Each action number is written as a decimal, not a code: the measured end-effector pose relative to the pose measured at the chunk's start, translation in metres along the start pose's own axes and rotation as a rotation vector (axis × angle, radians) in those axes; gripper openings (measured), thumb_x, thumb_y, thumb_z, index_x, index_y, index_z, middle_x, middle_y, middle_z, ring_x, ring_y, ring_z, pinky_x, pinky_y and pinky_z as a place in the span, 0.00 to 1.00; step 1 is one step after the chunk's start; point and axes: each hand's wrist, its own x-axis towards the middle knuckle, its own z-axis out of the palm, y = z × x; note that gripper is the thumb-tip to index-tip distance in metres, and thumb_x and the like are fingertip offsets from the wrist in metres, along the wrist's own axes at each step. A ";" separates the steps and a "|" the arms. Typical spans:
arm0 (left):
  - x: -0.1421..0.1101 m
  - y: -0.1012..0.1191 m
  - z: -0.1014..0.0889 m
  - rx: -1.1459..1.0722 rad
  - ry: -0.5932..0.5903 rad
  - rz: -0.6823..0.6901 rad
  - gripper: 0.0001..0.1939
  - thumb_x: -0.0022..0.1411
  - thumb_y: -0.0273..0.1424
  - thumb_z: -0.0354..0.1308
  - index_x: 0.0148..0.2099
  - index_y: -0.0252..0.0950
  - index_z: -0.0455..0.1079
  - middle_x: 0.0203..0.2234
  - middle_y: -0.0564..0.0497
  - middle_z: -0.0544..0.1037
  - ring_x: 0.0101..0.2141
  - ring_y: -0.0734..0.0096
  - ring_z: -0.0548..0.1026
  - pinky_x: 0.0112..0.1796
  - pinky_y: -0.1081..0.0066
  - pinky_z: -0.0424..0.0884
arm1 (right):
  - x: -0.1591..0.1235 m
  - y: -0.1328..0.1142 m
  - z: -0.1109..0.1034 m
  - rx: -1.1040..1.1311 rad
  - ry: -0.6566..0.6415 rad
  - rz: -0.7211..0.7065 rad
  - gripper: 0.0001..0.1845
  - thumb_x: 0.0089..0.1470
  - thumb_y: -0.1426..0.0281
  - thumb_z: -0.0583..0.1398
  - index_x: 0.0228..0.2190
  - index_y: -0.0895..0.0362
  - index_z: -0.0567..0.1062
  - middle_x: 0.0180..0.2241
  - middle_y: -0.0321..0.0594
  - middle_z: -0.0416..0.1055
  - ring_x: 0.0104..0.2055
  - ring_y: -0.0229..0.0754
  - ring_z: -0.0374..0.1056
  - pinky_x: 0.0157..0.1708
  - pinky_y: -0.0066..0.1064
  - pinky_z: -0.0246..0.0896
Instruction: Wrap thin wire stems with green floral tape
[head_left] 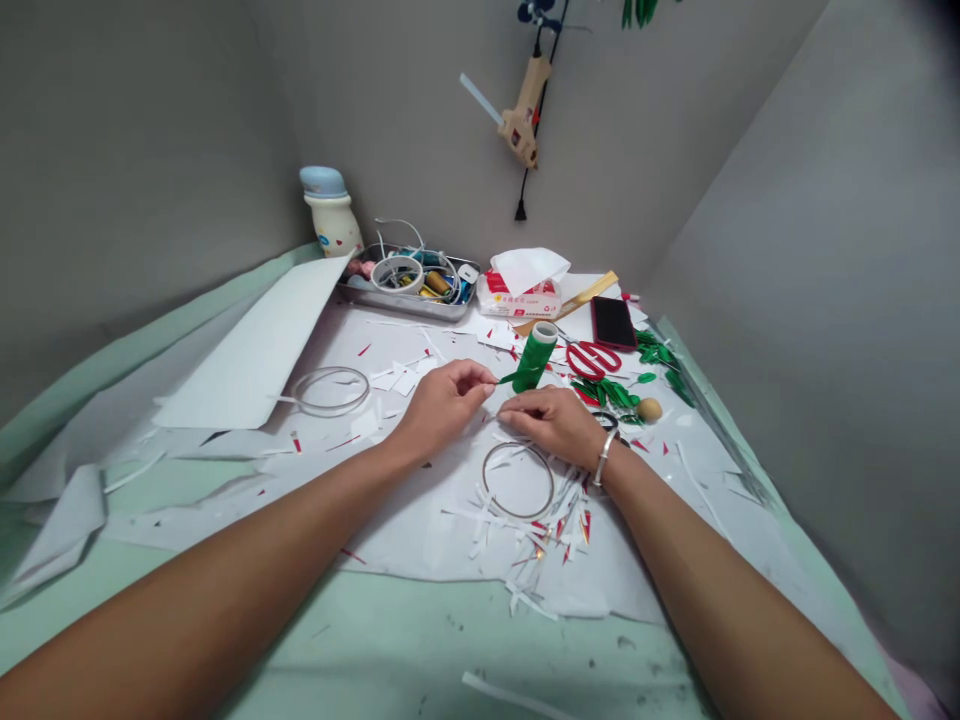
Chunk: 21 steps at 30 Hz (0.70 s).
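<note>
My left hand (pixel 448 398) is closed, its thumb and fingertips pinching one end of a thin green strip (pixel 510 378) that looks like a slim leaf. Just behind it, a spool of green thread (pixel 535 358) stands upright. My right hand (pixel 553 422) is closed in a pinch close to the left fingertips, and a small pale bit shows there, too fine to name. A bracelet circles the right wrist. In front of the hands a thin ring of tape (pixel 486 490) lies flat among white and red paper scraps (pixel 540 535).
Right of the hands lie red-handled scissors (pixel 592 360), green leaves (pixel 615 395), a wooden ball (pixel 649 409) and a phone (pixel 613 323). Behind are a metal tray (pixel 409 300), a tissue pack (pixel 521 297) and a bottle (pixel 332 215). A glue gun (pixel 523 120) hangs on the wall.
</note>
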 end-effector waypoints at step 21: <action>-0.004 0.005 0.002 -0.186 -0.239 0.042 0.07 0.56 0.31 0.54 0.36 0.34 0.70 0.25 0.54 0.71 0.25 0.77 0.66 0.27 0.76 0.62 | 0.002 0.012 -0.005 0.096 0.153 0.104 0.11 0.55 0.65 0.58 0.33 0.55 0.79 0.30 0.37 0.77 0.30 0.38 0.69 0.31 0.28 0.60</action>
